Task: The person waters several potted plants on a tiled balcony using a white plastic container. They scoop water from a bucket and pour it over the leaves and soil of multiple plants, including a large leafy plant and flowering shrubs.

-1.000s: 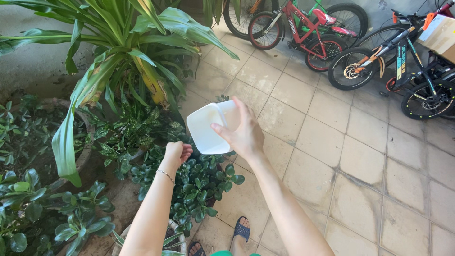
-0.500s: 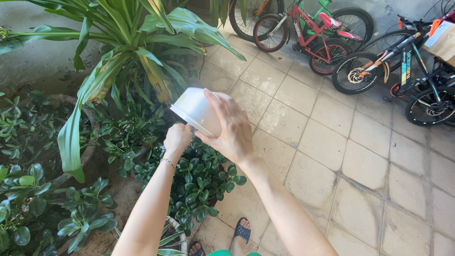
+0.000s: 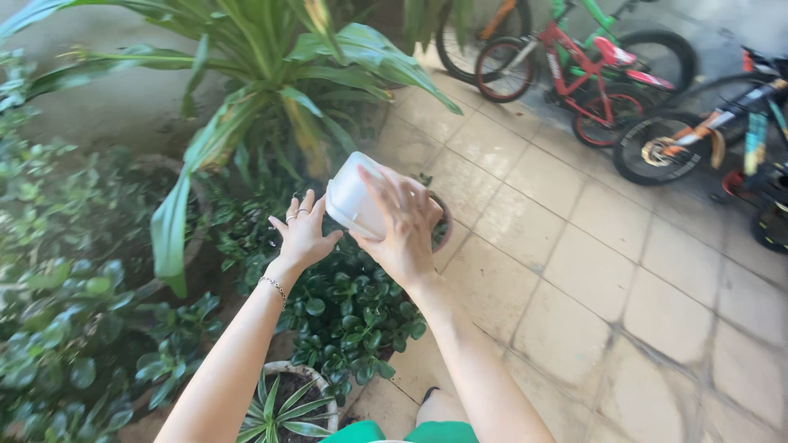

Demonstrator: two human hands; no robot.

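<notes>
Right hand (image 3: 402, 234) grips white tub (image 3: 355, 199); left hand (image 3: 302, 234) open, just beside it.

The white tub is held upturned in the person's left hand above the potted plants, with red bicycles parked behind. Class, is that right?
Not quite. The head view shows the white tub gripped by the right hand; the left hand is open beside it. The rest stands.
</notes>
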